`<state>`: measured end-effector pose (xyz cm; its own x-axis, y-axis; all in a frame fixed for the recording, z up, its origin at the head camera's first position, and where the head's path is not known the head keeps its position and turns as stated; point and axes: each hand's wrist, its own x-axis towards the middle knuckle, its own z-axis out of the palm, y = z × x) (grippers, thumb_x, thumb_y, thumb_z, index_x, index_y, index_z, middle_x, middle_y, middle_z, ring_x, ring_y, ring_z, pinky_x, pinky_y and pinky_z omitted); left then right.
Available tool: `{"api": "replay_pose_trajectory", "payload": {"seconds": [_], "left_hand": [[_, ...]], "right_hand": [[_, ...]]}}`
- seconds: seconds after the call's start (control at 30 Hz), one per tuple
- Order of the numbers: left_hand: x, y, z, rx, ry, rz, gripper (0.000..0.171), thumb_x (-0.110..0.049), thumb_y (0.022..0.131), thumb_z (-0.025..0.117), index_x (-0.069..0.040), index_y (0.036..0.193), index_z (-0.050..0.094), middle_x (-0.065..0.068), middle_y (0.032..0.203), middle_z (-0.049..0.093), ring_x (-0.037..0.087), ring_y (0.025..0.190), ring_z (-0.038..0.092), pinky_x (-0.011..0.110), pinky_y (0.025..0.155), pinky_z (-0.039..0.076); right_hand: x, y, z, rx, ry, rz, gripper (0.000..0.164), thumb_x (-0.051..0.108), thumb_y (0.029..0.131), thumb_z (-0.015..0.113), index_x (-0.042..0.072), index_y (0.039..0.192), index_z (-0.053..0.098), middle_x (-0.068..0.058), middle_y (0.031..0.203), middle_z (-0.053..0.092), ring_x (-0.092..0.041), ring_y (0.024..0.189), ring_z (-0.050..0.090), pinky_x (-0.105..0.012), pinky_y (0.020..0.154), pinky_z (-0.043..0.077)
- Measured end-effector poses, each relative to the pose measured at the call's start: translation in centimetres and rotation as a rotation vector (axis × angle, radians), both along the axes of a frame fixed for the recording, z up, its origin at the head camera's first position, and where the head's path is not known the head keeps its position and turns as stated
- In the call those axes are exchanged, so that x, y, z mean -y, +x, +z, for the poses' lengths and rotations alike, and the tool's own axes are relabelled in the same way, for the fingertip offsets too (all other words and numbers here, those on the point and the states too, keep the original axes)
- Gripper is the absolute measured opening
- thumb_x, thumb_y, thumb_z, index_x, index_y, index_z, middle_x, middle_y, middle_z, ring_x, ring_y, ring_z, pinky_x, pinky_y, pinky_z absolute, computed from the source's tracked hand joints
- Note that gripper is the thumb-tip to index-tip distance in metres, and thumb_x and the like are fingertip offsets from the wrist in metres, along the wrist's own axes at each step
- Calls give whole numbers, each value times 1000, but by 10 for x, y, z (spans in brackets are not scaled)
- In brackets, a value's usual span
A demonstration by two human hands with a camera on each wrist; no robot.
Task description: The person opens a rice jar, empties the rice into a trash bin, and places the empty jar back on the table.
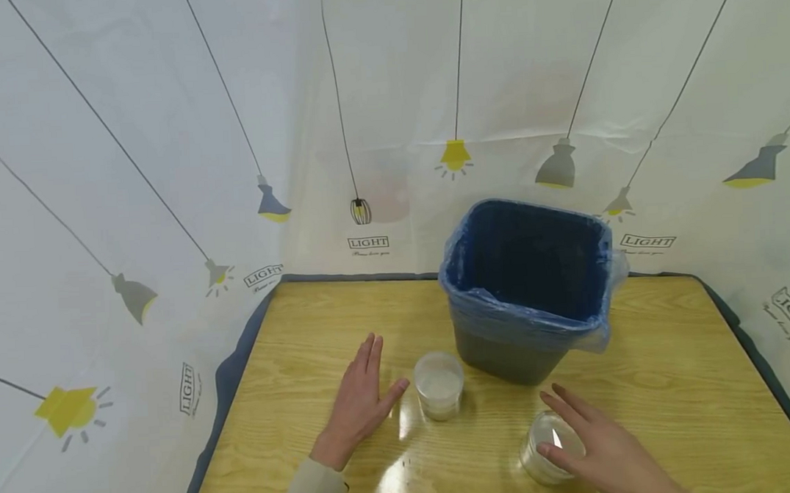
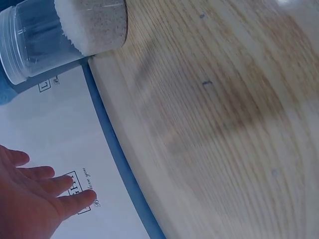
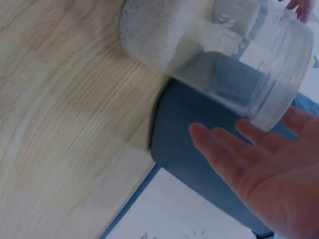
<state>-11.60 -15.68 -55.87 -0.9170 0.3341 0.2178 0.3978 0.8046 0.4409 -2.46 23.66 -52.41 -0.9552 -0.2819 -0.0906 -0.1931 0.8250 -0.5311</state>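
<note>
Left hand [image 1: 357, 406] and right hand [image 1: 605, 443] stretch, empty, over a woodgrain table [image 1: 677, 344] by lamp-printed sheeting [image 1: 388, 78].

The surface [image 1: 308, 383] I work at has a wood-grain face, smooth and glossy enough to throw back bright patches of light. The left jar [image 1: 439, 388] and the right jar [image 1: 539, 472] look to me like clear, smooth plastic, shiny, with ridged rings near the top. Their white filling [image 2: 94, 30] is rough and grainy. The bin [image 1: 506, 359] seems to be matt plastic, finely lined on its wall, and its liner [image 1: 524, 320] is thin, crinkled plastic film with a slight sheen. The printed sheet [image 1: 388, 78] looks matt and creased; my sleeve [image 1: 316, 489] is dull cloth.
</note>
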Motion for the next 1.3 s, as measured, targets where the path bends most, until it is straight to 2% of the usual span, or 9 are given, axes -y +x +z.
{"api": "replay_pose_trajectory", "payload": {"seconds": [0.2, 0.3, 0.43, 0.6, 0.73, 0.9, 1.1, 1.2, 1.3], "left_hand": [[-3, 1, -1, 33, 71, 7, 85, -52, 104, 54, 0, 163, 22, 22, 167, 24, 43, 148, 35, 59, 115, 36], [-7, 3, 1, 61, 154, 5, 81, -48, 104, 55, -1, 162, 25, 19, 168, 25, 41, 148, 35, 60, 114, 38], [-12, 6, 6, 69, 275, 1, 75, -43, 104, 57, -4, 162, 29, 15, 167, 29, 40, 148, 37, 61, 111, 40], [-19, 10, 11, 1, 379, -20, 67, -36, 104, 58, -7, 160, 33, 11, 164, 33, 36, 146, 40, 61, 109, 42], [-27, 12, 18, -75, 441, -91, 66, -31, 102, 60, -7, 158, 36, 13, 162, 37, 34, 145, 41, 60, 109, 43], [-36, 14, 25, -167, 465, -193, 63, -33, 103, 57, -6, 157, 37, 16, 157, 41, 35, 143, 44, 57, 108, 44], [-49, 18, 28, -307, 545, -305, 61, -40, 104, 51, 3, 147, 45, 22, 145, 51, 37, 135, 51, 50, 110, 45], [-58, 22, 32, -314, 554, -398, 63, -40, 104, 51, 7, 145, 44, 22, 143, 52, 37, 132, 53, 48, 110, 46], [-68, 27, 35, -265, 494, -468, 69, -48, 105, 49, 5, 148, 40, 20, 148, 47, 35, 135, 51, 47, 110, 46]], "right_hand": [[6, 3, -7, -46, 61, 74, 93, 71, 82, 73, 12, 150, 52, -20, 145, 54, -41, 122, 60, -59, 87, 56], [9, 4, -9, -95, 77, 85, 91, 68, 81, 76, 11, 148, 53, -15, 136, 57, -33, 113, 64, -50, 82, 58], [14, 5, -6, -157, 40, 48, 81, 58, 81, 82, 12, 142, 57, -9, 126, 60, -23, 100, 66, -42, 75, 59], [22, 1, 7, -223, -77, -21, 76, 47, 81, 87, 11, 142, 57, -6, 123, 60, -22, 97, 66, -41, 73, 58], [30, -5, 19, -268, -179, -38, 76, 38, 83, 87, 11, 146, 54, -6, 127, 60, -28, 103, 67, -38, 74, 60], [36, -9, 35, -212, -337, -75, 74, 30, 86, 86, 11, 148, 51, -10, 132, 59, -34, 113, 64, -34, 78, 62], [42, -10, 47, -178, -433, -116, 72, 24, 87, 85, 11, 149, 51, -13, 134, 59, -35, 116, 63, -31, 78, 61], [47, -9, 50, -130, -495, -143, 71, 22, 87, 84, 12, 149, 52, -15, 137, 58, -38, 118, 62, -29, 78, 60], [53, -9, 53, -83, -561, -163, 69, 20, 88, 84, 13, 149, 52, -17, 139, 57, -39, 120, 61, -29, 78, 60]]}}
